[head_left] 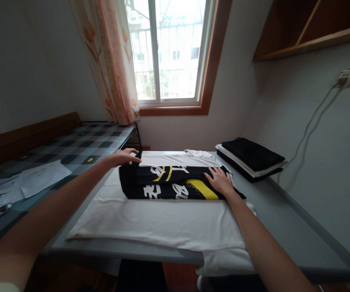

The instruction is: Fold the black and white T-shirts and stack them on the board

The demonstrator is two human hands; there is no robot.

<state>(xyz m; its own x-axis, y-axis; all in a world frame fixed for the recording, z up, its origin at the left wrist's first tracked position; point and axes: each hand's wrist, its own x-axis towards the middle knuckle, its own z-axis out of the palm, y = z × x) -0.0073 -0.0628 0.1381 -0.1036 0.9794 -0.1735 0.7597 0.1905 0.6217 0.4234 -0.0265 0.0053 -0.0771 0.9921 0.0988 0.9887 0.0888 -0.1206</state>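
A black T-shirt (169, 184) with white lettering and yellow print is folded into a long strip. It lies across a white shirt (163, 221) spread over the grey table. At the strip's left end, my left hand (128, 156) pinches the black cloth and holds that end raised off the white shirt. My right hand (220, 180) rests palm down near the strip's right end, fingers spread on the cloth. Part of the right end is hidden beneath that hand and forearm.
On the grey table (287, 227), a stack of folded black and white clothes (251, 156) stands at the back right. A bed with a checked cover (98, 138) is at the left, papers (42, 180) on it. A cord (309, 125) hangs down the right wall.
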